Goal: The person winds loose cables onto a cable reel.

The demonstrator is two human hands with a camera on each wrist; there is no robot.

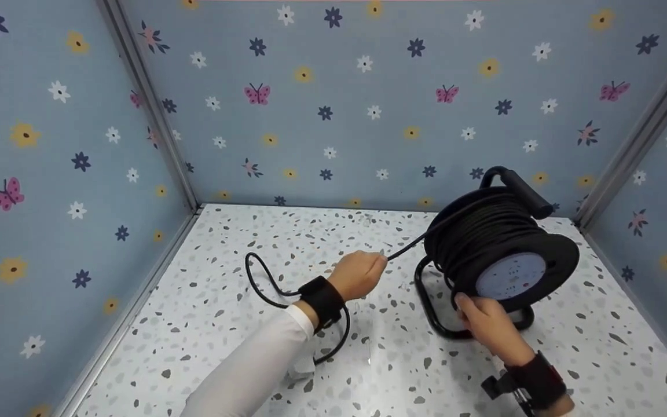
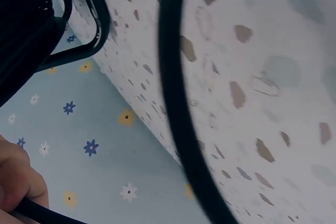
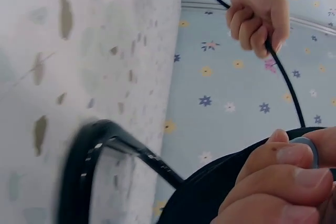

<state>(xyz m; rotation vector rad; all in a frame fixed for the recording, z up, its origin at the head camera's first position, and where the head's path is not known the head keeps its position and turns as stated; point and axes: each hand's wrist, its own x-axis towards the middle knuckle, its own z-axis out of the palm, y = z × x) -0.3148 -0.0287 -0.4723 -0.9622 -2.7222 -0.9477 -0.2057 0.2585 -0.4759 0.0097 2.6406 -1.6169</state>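
A black cable reel (image 1: 562,258) stands tilted at the right on a tube frame (image 1: 433,318), its round pale socket face (image 1: 512,275) turned toward me. My left hand (image 1: 359,275) grips the black cable (image 1: 407,248), which runs taut from the wound coils. In the right wrist view, curled fingers of the left hand (image 3: 257,22) close round that cable. My right hand (image 1: 490,324) is at the near rim of the reel. Its thumb and fingers pinch a small grey-blue part (image 3: 310,148) there, mostly hidden by the fingers.
Loose cable (image 1: 250,277) loops on the speckled white tabletop (image 1: 223,231) around my left wrist. A whitish object (image 1: 301,368) lies partly behind my sleeve. The reel's carrying handle (image 1: 524,193) sticks up near the back. Flower-patterned panels (image 1: 345,104) enclose the back and sides.
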